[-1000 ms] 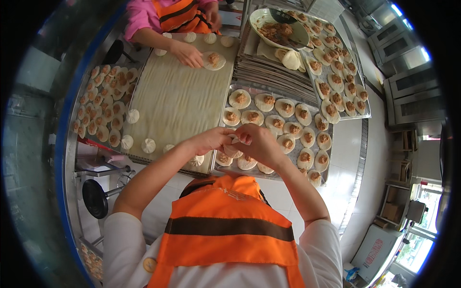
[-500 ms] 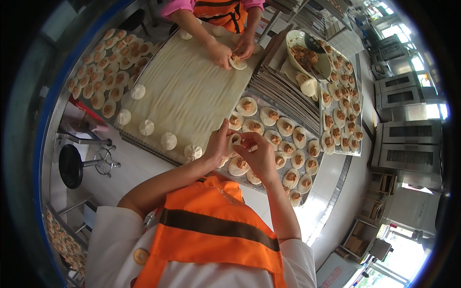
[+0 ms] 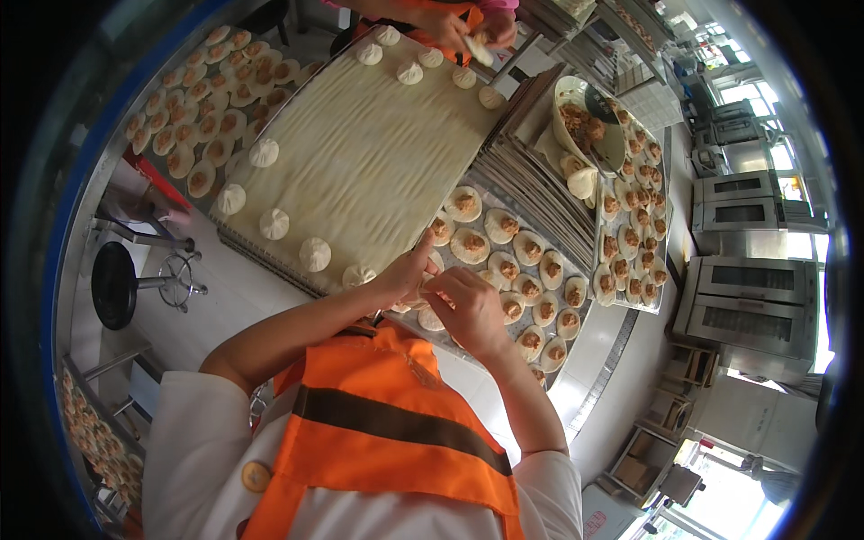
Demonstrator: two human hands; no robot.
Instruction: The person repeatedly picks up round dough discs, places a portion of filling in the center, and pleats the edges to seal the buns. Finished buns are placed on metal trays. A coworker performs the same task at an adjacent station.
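My left hand [image 3: 403,274] cups a filled bun wrapper [image 3: 421,290], mostly hidden between my hands. Against its edge, my right hand [image 3: 470,304] has its thumb and fingers pinched together. Both hands are over the near left corner of a metal tray [image 3: 493,197] bearing round dough wrappers topped with brown filling [image 3: 470,245]. Left of them lies a wide tray lined with pale cloth [image 3: 360,153]. Pleated buns stand along its near and left edges, among them a bun [image 3: 314,255] close to my left forearm.
Across the cloth-lined tray a co-worker's hands [image 3: 459,34] hold a dough piece. Right of it are stacked trays [image 3: 513,153], a bowl of filling [image 3: 576,121] and another tray of topped wrappers [image 3: 630,261]. More wrappers [image 3: 216,117] lie far left; a black stool [image 3: 114,285] stands below.
The co-worker's hands have drawn back from over the cloth-lined tray, exposing buns at its far edge. My fingers keep pinching the wrapper, slightly lower and closer in. The view has shifted a little.
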